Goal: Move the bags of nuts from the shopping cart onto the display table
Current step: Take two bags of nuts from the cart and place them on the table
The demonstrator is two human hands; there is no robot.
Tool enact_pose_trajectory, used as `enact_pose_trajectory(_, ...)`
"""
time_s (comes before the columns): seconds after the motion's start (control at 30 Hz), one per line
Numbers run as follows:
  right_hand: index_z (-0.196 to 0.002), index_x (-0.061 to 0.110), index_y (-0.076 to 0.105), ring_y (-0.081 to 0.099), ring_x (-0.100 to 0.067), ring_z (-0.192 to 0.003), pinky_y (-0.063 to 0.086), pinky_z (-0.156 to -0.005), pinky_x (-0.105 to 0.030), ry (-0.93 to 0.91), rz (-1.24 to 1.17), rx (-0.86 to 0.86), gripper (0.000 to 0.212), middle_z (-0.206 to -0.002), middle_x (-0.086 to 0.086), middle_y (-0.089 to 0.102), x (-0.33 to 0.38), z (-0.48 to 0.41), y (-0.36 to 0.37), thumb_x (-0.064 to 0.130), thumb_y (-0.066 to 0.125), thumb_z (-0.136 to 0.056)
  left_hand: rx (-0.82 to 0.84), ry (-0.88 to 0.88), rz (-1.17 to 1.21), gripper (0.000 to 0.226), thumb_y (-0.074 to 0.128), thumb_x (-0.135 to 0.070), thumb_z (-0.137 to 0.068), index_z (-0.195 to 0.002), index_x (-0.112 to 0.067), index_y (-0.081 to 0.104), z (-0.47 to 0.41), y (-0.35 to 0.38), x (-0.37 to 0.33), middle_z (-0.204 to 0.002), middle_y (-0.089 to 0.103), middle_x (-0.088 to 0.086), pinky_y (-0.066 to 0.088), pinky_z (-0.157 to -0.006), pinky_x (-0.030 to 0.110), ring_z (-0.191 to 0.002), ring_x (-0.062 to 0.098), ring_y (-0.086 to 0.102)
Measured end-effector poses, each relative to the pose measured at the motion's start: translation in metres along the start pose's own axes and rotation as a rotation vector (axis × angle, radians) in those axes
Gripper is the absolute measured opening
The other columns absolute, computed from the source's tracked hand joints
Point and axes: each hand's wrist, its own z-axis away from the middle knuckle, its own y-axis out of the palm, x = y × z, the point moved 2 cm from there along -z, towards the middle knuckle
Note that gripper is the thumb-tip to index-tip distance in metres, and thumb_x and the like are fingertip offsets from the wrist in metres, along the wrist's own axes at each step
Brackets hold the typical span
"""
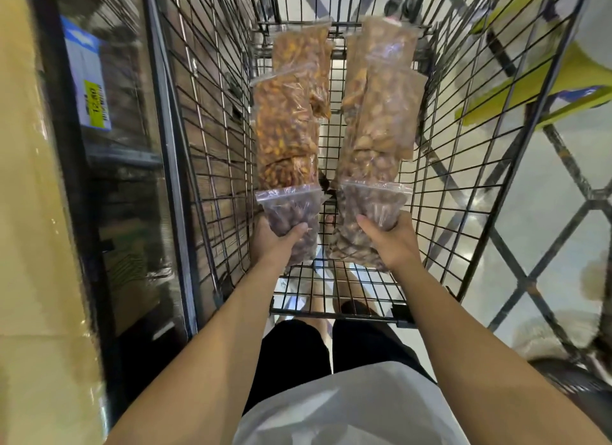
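Observation:
Both my arms reach down into a black wire shopping cart [212,166]. My left hand [276,242] is shut on a clear zip bag of dark brown nuts [289,209] at the near left. My right hand [389,239] grips a second clear bag of dark nuts [374,206] at the near right. Beyond them two rows of nut bags lie on the cart floor: orange-brown nuts [288,123] on the left, paler tan nuts [381,113] on the right. Another bag of brown nuts [351,249] lies under my right hand.
A yellowish display table [33,245] with a dark edge runs along the left of the cart, with a blue and yellow price tag [91,90] below it. Pale tiled floor lies to the right. A yellow-green object [536,86] sits beyond the cart's right wall.

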Motion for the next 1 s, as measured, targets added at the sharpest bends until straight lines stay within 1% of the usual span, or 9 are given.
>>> enact_pose_trajectory(0.07,-0.134,0.014,0.051,0.071,-0.026,-0.105,0.060,-0.090,-0.041,-0.023,0.014,-0.002,0.071,-0.119,-0.003,0.069,0.002,0.002,-0.001,0.051,0.086,-0.084,0.015,0.014,-0.002,0.056,0.085,-0.039,-0.087,-0.131,-0.017,0.058,0.000,-0.002,0.001,-0.117,0.062,-0.005,0.047,-0.079,0.028,-0.102,0.020,0.059)
enact_pose_trajectory(0.23,-0.129,0.012,0.057,0.062,-0.006,-0.078,0.047,-0.055,-0.016,-0.071,0.011,-0.008,0.052,-0.103,0.003,0.066,0.003,0.007,-0.007,0.042,0.081,-0.093,0.063,-0.007,0.046,0.048,0.082,-0.039,-0.090,-0.128,-0.020,0.061,0.002,-0.009,0.000,-0.123,0.065,-0.007,0.057,-0.101,0.052,-0.111,0.022,0.065)
enact_pose_trajectory(0.33,-0.121,0.016,0.060,0.070,-0.013,-0.085,0.054,-0.063,-0.026,-0.112,0.002,-0.003,0.045,-0.105,0.001,0.070,0.007,0.014,-0.010,0.043,0.081,-0.092,0.065,0.010,0.079,0.051,0.082,-0.044,-0.089,-0.131,-0.021,0.063,0.007,-0.017,-0.001,-0.130,0.069,-0.004,0.054,-0.099,0.042,-0.115,0.022,0.066)
enact_pose_trajectory(0.43,-0.113,0.015,0.062,0.076,-0.023,-0.091,0.063,-0.079,-0.041,-0.167,-0.040,0.002,0.042,-0.103,-0.002,0.074,0.015,0.024,-0.015,0.040,0.086,-0.089,0.084,0.012,0.155,0.047,0.080,-0.042,-0.091,-0.129,-0.022,0.062,0.019,-0.028,-0.003,-0.123,0.068,-0.007,0.051,-0.080,0.029,-0.108,0.018,0.065)
enact_pose_trajectory(0.57,-0.090,0.024,0.056,0.073,-0.018,-0.087,0.060,-0.084,-0.042,-0.292,-0.001,0.036,0.031,-0.091,0.002,0.071,0.039,0.045,-0.022,0.032,0.086,-0.089,0.105,0.098,0.169,0.056,0.079,-0.039,-0.093,-0.141,-0.022,0.057,0.044,-0.047,-0.009,-0.126,0.068,-0.004,0.051,-0.085,0.031,-0.109,0.019,0.067)
enact_pose_trajectory(0.77,-0.107,0.002,0.062,0.075,-0.031,-0.090,0.063,-0.089,-0.054,-0.371,0.027,0.135,0.047,-0.103,-0.024,0.074,0.087,0.086,-0.033,0.036,0.087,-0.088,-0.004,0.214,0.111,0.044,0.082,-0.040,-0.091,-0.123,-0.016,0.064,0.089,-0.089,-0.021,-0.110,0.072,0.003,0.056,-0.075,0.030,-0.098,0.021,0.069)
enact_pose_trajectory(0.9,-0.119,0.000,0.065,0.075,-0.016,-0.072,0.065,-0.069,-0.029,-0.475,0.061,0.185,0.045,-0.098,-0.012,0.078,0.119,0.124,-0.042,0.031,0.084,-0.091,-0.104,0.306,0.208,0.032,0.083,-0.036,-0.090,-0.115,-0.021,0.069,0.120,-0.116,-0.017,-0.105,0.074,0.004,0.057,-0.077,0.027,-0.100,0.022,0.072)
enact_pose_trajectory(0.93,-0.117,-0.003,0.063,0.075,-0.019,-0.070,0.062,-0.061,-0.023,-0.498,0.067,0.210,0.043,-0.097,-0.015,0.077,0.126,0.134,-0.043,0.028,0.083,-0.093,-0.119,0.315,0.250,0.028,0.084,-0.037,-0.090,-0.110,-0.025,0.069,0.130,-0.123,-0.015,-0.103,0.076,0.004,0.061,-0.080,0.034,-0.099,0.023,0.073)
enact_pose_trajectory(1.0,-0.111,0.004,0.063,0.076,-0.020,-0.076,0.062,-0.067,-0.027,-0.556,0.077,0.233,0.035,-0.095,-0.009,0.077,0.138,0.153,-0.043,0.029,0.082,-0.094,-0.144,0.324,0.342,0.032,0.087,-0.043,-0.082,-0.104,-0.026,0.071,0.152,-0.139,-0.015,-0.101,0.078,0.007,0.064,-0.087,0.049,-0.096,0.026,0.076)
